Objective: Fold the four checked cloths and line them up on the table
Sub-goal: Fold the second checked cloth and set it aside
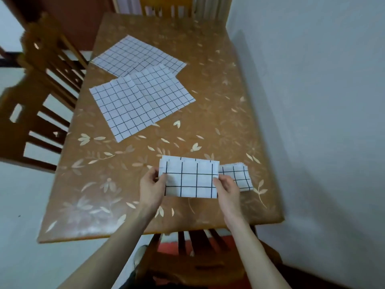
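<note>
Left hand (152,183) and right hand (227,187) fingers pinch ends of half-folded white black-checked cloth (190,180) above brown floral desk (229,126). Small folded cloth (239,176) just right of it; two flat cloths (133,105) (137,54) beyond.

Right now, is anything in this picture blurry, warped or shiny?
Head view: wide-angle lens splays the table edges outward; the left chair is smeared; soft glare shows on the near-left tabletop; the cloth held by both hands stays sharp.
</note>
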Motion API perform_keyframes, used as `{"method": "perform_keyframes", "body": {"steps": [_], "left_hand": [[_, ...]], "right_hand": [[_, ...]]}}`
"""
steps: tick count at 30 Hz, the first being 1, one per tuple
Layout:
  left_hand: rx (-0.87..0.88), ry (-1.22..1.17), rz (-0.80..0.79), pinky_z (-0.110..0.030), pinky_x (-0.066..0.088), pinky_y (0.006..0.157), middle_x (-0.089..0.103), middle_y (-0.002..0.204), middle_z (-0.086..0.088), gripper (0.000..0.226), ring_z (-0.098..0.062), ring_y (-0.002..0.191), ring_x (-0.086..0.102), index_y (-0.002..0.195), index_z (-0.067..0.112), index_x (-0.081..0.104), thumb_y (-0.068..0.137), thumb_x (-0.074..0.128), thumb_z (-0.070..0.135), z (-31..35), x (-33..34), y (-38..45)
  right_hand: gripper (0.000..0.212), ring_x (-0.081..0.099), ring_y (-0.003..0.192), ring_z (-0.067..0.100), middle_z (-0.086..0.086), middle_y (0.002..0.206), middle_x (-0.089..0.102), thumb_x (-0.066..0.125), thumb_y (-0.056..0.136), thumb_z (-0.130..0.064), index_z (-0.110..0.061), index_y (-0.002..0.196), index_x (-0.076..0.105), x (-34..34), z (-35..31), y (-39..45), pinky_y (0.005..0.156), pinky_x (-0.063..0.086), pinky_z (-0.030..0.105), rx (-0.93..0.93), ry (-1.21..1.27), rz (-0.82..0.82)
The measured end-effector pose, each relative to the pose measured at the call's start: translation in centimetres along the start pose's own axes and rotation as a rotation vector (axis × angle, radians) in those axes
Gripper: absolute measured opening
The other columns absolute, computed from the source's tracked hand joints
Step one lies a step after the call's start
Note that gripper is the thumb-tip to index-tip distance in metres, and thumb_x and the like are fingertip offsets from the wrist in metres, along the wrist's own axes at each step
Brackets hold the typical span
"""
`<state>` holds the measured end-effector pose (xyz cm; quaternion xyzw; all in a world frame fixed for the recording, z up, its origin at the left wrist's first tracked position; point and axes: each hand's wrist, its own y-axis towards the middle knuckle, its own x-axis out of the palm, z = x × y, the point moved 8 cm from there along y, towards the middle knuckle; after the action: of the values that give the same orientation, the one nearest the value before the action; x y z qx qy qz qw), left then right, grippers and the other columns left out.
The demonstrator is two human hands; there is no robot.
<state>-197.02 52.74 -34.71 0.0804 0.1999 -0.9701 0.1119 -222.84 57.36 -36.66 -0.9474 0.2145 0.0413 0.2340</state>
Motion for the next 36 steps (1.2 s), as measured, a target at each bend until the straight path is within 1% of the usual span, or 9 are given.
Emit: {"method": "perform_keyframes", "body": {"steps": [2, 5, 13, 19, 22, 26, 28, 32, 36], "left_hand": [[0.001, 0.005, 0.043, -0.014, 0.046, 0.056, 0.066, 0.08, 0.0, 0.018, -0.003, 0.067, 0.058, 0.086, 0.011, 0.066, 0.095, 0.055, 0.0, -0.8, -0.2, -0.6], [-0.055, 0.04, 0.079, -0.031, 0.057, 0.067, 0.071, 0.089, 0.0, 0.017, -0.013, 0.085, 0.067, 0.09, 0.017, 0.069, 0.096, 0.058, 0.006, -2.8, -0.6, -0.9], [-0.092, 0.111, 0.071, -0.037, 0.057, 0.074, 0.072, 0.095, 0.001, 0.017, -0.018, 0.091, 0.067, 0.097, 0.02, 0.069, 0.095, 0.059, 0.007, -7.5, -0.6, 2.5], [-0.103, 0.2, 0.051, -0.048, 0.06, 0.081, 0.073, 0.093, 0.002, 0.013, -0.019, 0.089, 0.069, 0.1, 0.019, 0.071, 0.091, 0.062, 0.013, -11.7, 0.9, 5.9], [-0.139, 0.226, 0.062, -0.047, 0.059, 0.085, 0.07, 0.088, 0.007, 0.011, -0.012, 0.085, 0.066, 0.099, 0.017, 0.069, 0.091, 0.063, 0.011, -13.3, 1.7, 6.7], [-0.17, 0.273, 0.053, -0.049, 0.058, 0.088, 0.071, 0.09, 0.006, 0.011, -0.02, 0.09, 0.067, 0.098, 0.016, 0.069, 0.089, 0.064, 0.01, -15.3, 1.9, 6.9], [-0.141, 0.286, 0.065, -0.047, 0.059, 0.087, 0.072, 0.089, 0.007, 0.011, -0.016, 0.089, 0.068, 0.096, 0.017, 0.071, 0.089, 0.066, 0.01, -15.7, 1.6, 6.9], [-0.049, 0.311, 0.12, -0.039, 0.059, 0.089, 0.071, 0.088, 0.014, 0.019, -0.004, 0.085, 0.067, 0.104, 0.02, 0.075, 0.09, 0.066, 0.01, -14.7, 1.1, 6.8], [-0.002, 0.321, 0.153, -0.037, 0.059, 0.09, 0.073, 0.092, 0.01, 0.021, -0.006, 0.087, 0.069, 0.11, 0.015, 0.076, 0.093, 0.064, 0.011, -14.3, 0.9, 7.2]], "right_hand": [[0.007, 0.069, 0.096, 0.002, -0.007, 0.102, 0.075, 0.065, 0.101, -0.018, -0.019, 0.104, 0.071, 0.2, 0.9, 0.8, 0.082, 0.051, 0.018, 0.001, -0.028, -0.047], [0.01, 0.068, 0.105, 0.007, -0.007, 0.108, 0.075, 0.067, 0.1, -0.021, -0.021, 0.108, 0.072, 0.6, 1.9, 1.9, 0.091, 0.052, 0.023, 0.003, -0.073, -0.091], [0.013, 0.065, 0.101, -0.002, -0.012, 0.107, 0.073, 0.068, 0.099, -0.021, -0.022, 0.111, 0.073, 2.8, 4.9, 4.9, 0.087, 0.05, 0.017, -0.028, -0.189, -0.123], [0.016, 0.066, 0.095, 0.001, -0.011, 0.099, 0.073, 0.069, 0.098, -0.02, -0.017, 0.113, 0.074, 3.3, 7.5, 7.5, 0.086, 0.052, 0.019, -0.12, -0.362, -0.028], [0.017, 0.064, 0.088, -0.003, -0.01, 0.093, 0.071, 0.071, 0.097, -0.019, -0.013, 0.112, 0.076, 2.9, 7.9, 8.5, 0.08, 0.048, 0.012, -0.204, -0.456, 0.041], [0.017, 0.063, 0.082, -0.002, -0.009, 0.089, 0.07, 0.071, 0.097, -0.017, -0.009, 0.111, 0.078, 3.3, 8.8, 9.2, 0.083, 0.055, 0.022, -0.249, -0.538, 0.063], [0.017, 0.066, 0.083, 0.004, -0.007, 0.091, 0.073, 0.07, 0.097, -0.018, -0.01, 0.111, 0.077, 3.7, 9.0, 9.1, 0.082, 0.057, 0.025, -0.273, -0.588, 0.053], [0.016, 0.069, 0.085, 0.011, -0.002, 0.096, 0.076, 0.07, 0.098, -0.02, -0.013, 0.11, 0.077, 4.4, 8.2, 8.9, 0.069, 0.045, 0.013, -0.331, -0.694, 0.055], [0.011, 0.065, 0.08, 0.012, -0.003, 0.092, 0.073, 0.07, 0.098, -0.022, -0.016, 0.105, 0.075, 4.8, 8.0, 9.0, 0.064, 0.046, 0.02, -0.343, -0.766, 0.06]]}}
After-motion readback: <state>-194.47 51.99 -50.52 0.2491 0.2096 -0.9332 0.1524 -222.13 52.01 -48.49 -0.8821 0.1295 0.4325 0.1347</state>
